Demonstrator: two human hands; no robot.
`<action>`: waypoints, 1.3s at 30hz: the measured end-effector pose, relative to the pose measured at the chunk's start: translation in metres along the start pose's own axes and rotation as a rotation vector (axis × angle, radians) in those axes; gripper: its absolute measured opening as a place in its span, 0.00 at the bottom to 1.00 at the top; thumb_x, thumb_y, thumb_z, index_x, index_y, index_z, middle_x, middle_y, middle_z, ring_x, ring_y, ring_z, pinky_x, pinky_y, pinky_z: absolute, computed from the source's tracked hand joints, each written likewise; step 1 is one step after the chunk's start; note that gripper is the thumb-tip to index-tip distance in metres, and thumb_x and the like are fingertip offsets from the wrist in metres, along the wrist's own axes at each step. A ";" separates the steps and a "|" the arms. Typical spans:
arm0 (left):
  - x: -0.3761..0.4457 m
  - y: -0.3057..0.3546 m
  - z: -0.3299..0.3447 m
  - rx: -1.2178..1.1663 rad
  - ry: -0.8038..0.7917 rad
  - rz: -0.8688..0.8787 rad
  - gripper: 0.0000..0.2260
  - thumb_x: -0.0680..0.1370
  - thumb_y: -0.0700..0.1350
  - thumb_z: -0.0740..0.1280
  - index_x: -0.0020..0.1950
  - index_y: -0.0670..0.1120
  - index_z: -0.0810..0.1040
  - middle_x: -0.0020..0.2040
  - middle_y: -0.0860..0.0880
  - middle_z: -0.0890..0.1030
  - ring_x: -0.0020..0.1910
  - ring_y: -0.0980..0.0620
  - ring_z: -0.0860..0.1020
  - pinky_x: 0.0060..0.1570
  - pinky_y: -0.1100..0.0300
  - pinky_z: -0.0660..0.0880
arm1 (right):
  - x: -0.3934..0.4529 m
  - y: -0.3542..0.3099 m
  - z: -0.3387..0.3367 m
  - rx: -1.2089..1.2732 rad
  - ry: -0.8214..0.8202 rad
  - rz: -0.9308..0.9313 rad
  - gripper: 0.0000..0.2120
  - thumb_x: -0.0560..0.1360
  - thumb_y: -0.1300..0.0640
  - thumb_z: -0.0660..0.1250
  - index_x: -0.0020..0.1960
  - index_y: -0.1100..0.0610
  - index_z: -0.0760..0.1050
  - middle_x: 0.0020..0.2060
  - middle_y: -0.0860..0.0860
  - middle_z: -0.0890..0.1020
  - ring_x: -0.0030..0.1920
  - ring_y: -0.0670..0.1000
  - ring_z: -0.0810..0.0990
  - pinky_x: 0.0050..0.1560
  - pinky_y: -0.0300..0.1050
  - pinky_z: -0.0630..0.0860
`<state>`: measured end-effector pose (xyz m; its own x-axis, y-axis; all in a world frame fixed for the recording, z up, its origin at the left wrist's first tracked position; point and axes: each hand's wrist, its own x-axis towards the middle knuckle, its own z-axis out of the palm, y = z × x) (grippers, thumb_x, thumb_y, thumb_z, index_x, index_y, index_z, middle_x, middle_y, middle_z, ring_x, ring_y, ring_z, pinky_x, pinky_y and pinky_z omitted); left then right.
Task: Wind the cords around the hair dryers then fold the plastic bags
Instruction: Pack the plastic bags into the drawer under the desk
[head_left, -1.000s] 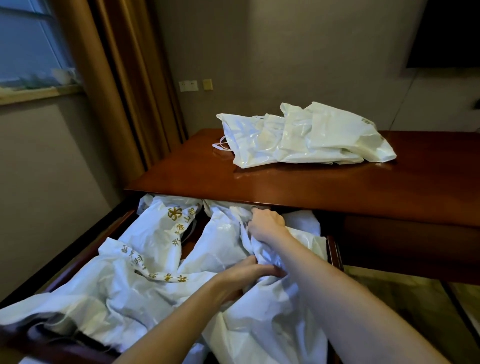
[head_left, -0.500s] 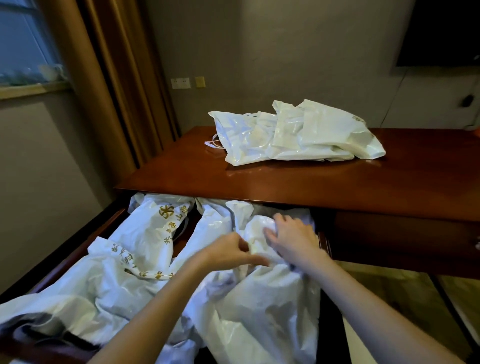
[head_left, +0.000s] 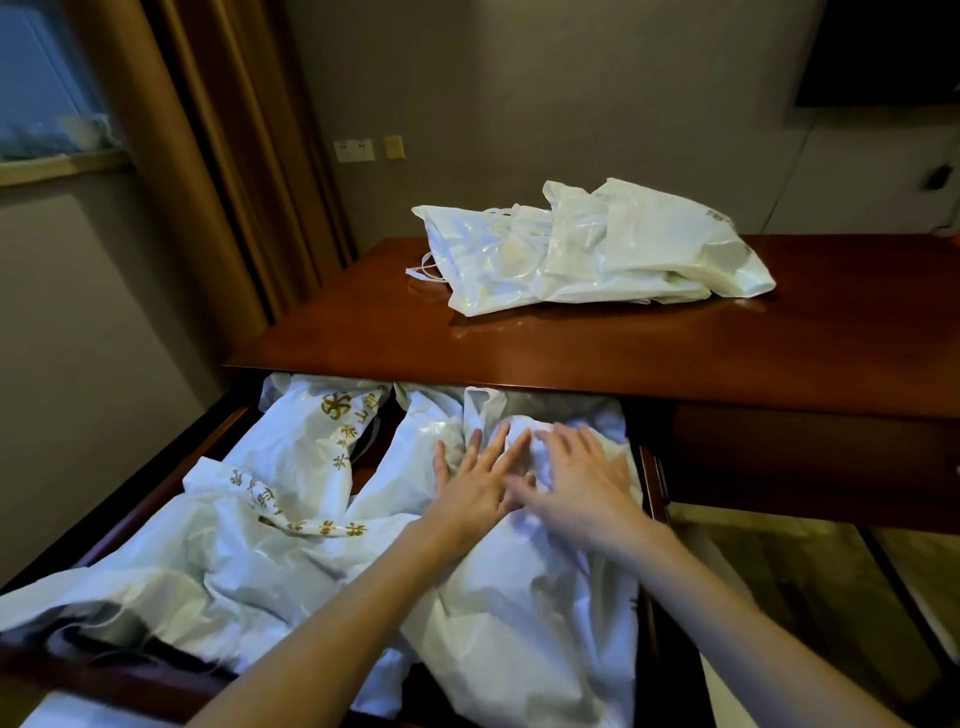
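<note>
Both hands are flat on the crumpled white plastic bag at the right side of the open dark wooden drawer; left hand and right hand sit side by side, fingers straight and spread, pressing down rather than gripping. More white plastic bags with gold print fill the drawer's left side; a pile of glossy white bags lies up on the reddish-brown wooden desk top, well apart from the hands.
</note>
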<state>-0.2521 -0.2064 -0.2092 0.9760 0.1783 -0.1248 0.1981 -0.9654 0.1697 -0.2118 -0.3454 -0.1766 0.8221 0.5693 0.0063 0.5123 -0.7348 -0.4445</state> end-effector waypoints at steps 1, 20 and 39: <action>0.001 -0.003 -0.001 0.033 0.013 0.020 0.26 0.83 0.60 0.47 0.78 0.61 0.39 0.80 0.56 0.40 0.80 0.50 0.41 0.71 0.37 0.34 | -0.015 -0.009 0.006 -0.053 -0.055 -0.025 0.39 0.74 0.33 0.58 0.78 0.51 0.51 0.77 0.52 0.52 0.77 0.56 0.44 0.74 0.64 0.47; 0.004 -0.027 -0.036 0.124 0.172 0.026 0.24 0.82 0.55 0.55 0.78 0.51 0.60 0.81 0.51 0.43 0.80 0.48 0.40 0.73 0.35 0.41 | -0.037 -0.034 0.013 -0.528 -0.134 -0.107 0.44 0.73 0.34 0.56 0.78 0.59 0.47 0.78 0.57 0.49 0.76 0.63 0.40 0.68 0.74 0.38; 0.044 -0.019 -0.050 0.089 -0.055 -0.056 0.18 0.83 0.50 0.49 0.66 0.46 0.73 0.67 0.40 0.74 0.68 0.41 0.69 0.70 0.39 0.54 | -0.050 -0.033 0.047 -0.397 -0.033 -0.419 0.35 0.66 0.33 0.57 0.58 0.57 0.79 0.57 0.59 0.81 0.61 0.60 0.79 0.65 0.71 0.59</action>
<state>-0.2084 -0.1711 -0.1687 0.9567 0.2245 -0.1855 0.2414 -0.9676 0.0738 -0.2812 -0.3324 -0.2047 0.5241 0.8480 0.0786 0.8516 -0.5226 -0.0402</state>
